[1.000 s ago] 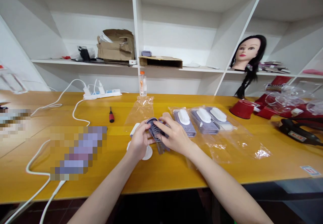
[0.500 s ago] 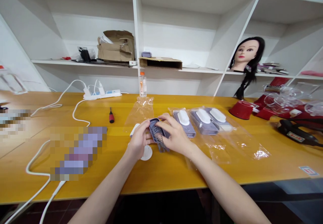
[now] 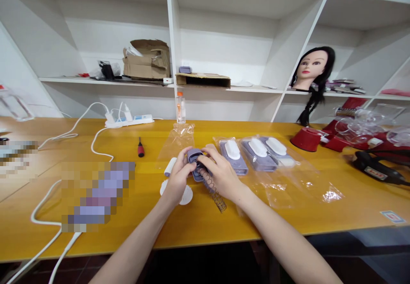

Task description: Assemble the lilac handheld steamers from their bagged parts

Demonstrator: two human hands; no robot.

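Observation:
Between my hands is a purple-grey plastic case (image 3: 195,156), tilted, with its hollow side toward me. My left hand (image 3: 179,179) grips its left side, thumb at the opening. My right hand (image 3: 221,173) is closed around the right side, fingers at the opening. A coiled metal spring (image 3: 215,193) trails from the case down toward the table. White round pieces (image 3: 185,195) lie beneath my left hand, and a small white-and-grey cylinder (image 3: 170,167) rests just left of it. Right of my hands are several purple-grey units with white tops (image 3: 232,149) on clear plastic bags.
A red-black screwdriver (image 3: 140,148), a power strip (image 3: 131,121) with white cables and a blurred phone-like object (image 3: 102,192) are at left. A clear bottle (image 3: 180,109) stands behind. Red devices (image 3: 306,139) and a black tool (image 3: 374,168) are at right.
The case has turned in my hands, and the spring now stretches farther out, down and to the right. My left thumb has moved onto the case opening.

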